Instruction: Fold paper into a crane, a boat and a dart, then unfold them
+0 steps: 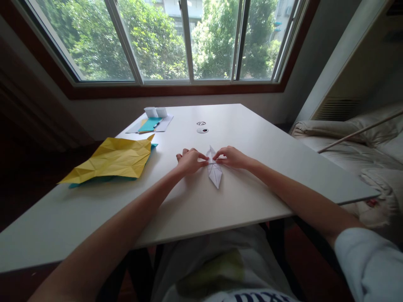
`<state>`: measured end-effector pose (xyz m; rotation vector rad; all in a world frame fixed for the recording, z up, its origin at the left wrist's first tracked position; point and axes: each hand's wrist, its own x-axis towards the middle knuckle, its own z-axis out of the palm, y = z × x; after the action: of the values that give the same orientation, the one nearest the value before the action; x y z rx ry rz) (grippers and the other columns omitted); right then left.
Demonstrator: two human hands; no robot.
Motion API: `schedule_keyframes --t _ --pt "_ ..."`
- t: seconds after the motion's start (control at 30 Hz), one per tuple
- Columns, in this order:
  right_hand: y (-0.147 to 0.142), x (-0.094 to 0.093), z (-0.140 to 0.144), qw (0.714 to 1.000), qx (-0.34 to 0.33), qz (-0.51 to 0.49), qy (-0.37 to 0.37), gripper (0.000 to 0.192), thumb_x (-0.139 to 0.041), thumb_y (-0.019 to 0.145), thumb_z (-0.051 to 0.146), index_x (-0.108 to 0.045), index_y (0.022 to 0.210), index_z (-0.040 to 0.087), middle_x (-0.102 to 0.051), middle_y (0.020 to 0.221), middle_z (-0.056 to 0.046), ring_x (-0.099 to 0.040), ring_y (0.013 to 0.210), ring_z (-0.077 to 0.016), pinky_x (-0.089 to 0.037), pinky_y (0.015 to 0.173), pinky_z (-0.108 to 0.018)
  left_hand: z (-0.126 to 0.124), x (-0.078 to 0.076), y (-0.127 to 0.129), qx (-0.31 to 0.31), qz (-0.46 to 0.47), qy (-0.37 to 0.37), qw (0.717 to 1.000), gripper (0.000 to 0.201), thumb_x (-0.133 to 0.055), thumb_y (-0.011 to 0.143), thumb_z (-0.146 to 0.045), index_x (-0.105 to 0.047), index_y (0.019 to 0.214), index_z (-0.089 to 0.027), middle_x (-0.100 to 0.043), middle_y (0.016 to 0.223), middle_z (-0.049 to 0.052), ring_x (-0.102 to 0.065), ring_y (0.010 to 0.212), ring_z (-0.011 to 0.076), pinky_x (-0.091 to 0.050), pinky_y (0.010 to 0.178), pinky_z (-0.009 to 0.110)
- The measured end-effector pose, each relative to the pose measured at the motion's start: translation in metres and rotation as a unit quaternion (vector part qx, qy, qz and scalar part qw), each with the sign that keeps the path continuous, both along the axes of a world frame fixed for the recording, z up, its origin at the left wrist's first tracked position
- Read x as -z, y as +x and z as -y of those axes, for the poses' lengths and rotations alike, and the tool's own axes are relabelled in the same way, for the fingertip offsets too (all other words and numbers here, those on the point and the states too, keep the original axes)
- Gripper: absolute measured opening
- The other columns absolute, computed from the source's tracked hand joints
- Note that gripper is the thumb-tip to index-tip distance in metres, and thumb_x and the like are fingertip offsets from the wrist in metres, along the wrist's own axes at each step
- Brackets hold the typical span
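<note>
A narrow piece of folded white paper (215, 175), pointed at both ends and marked with creases, lies on the white table (252, 188) in front of me. My left hand (190, 160) pinches its left edge near the middle, thumb and index finger together, the other fingers curled. From the opposite side my right hand (232, 157) pinches the right edge at about the same height. Both hands rest low, close to the tabletop. The paper's lower half shows fully, while its middle is partly covered by my fingertips.
On the left lie creased yellow paper (118, 158) and teal paper (154, 147) beneath it. Farther back are a teal sheet (150, 124), a pen (156, 125) and small white folded papers (156, 112). A round cable hole cover (202, 130) sits mid-table. A couch (333, 138) stands at right.
</note>
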<state>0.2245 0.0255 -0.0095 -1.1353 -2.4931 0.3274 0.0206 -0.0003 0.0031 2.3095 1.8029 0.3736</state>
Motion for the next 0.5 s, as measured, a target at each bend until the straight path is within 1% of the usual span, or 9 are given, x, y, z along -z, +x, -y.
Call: schedule_keyframes --t 0.07,0.17,0.23,0.3,0.4,0.5 --pt "0.001 0.001 0.0 1.0 -0.01 -0.014 -0.001 0.019 -0.058 0.078 0.029 -0.069 0.094 0.025 -0.068 0.092 -0.003 -0.058 0.085 -0.0168 -0.043 0.074 -0.026 0.001 0.0 -0.003 0.006 0.003 -0.006 1.0 0.032 -0.056 0.073 -0.05 -0.065 0.103 -0.04 -0.056 0.111 0.004 -0.038 0.108 0.0319 -0.027 0.085 0.043" --pt "0.003 0.001 0.001 1.0 -0.014 -0.024 0.007 0.019 -0.057 0.079 0.029 -0.068 0.094 0.025 -0.067 0.092 -0.003 -0.058 0.085 -0.0166 -0.043 0.074 -0.026 0.002 0.002 -0.008 0.002 0.005 0.0 1.0 0.037 -0.053 0.074 -0.044 -0.063 0.109 -0.036 -0.055 0.113 0.006 -0.04 0.109 0.0305 -0.029 0.085 0.041" --pt "0.003 0.001 0.002 0.999 -0.015 -0.024 0.019 0.019 -0.056 0.08 0.028 -0.068 0.094 0.024 -0.066 0.091 -0.003 -0.057 0.083 -0.0162 -0.042 0.074 -0.026 0.002 0.004 -0.008 -0.007 0.001 0.008 1.0 0.037 -0.051 0.075 -0.038 -0.064 0.109 -0.032 -0.056 0.114 0.006 -0.04 0.11 0.0304 -0.03 0.086 0.041" --pt "0.002 0.001 0.003 0.999 -0.019 -0.019 0.031 0.019 -0.056 0.08 0.027 -0.068 0.094 0.023 -0.066 0.09 -0.004 -0.056 0.082 -0.0161 -0.042 0.076 -0.027 0.002 0.005 -0.006 -0.009 0.003 0.01 1.0 0.035 -0.049 0.075 -0.032 -0.065 0.106 -0.032 -0.056 0.114 0.006 -0.04 0.112 0.0304 -0.03 0.087 0.042" --pt "0.001 0.002 0.004 0.999 -0.026 -0.013 0.041 0.02 -0.054 0.081 0.027 -0.067 0.095 0.022 -0.065 0.09 -0.005 -0.056 0.082 -0.0164 -0.041 0.077 -0.029 0.004 0.007 0.0 -0.009 0.03 -0.004 1.0 0.036 -0.047 0.073 -0.025 -0.067 0.102 -0.033 -0.058 0.115 0.004 -0.039 0.115 0.0308 -0.031 0.088 0.044" --pt "-0.001 0.002 0.005 0.998 -0.034 -0.022 0.039 0.022 -0.052 0.082 0.026 -0.063 0.102 0.022 -0.065 0.095 -0.005 -0.056 0.084 -0.0164 -0.041 0.078 -0.029 0.005 0.008 0.002 -0.016 0.085 -0.021 0.996 0.036 -0.047 0.071 -0.022 -0.067 0.101 -0.031 -0.06 0.115 0.002 -0.04 0.116 0.0304 -0.034 0.088 0.043"
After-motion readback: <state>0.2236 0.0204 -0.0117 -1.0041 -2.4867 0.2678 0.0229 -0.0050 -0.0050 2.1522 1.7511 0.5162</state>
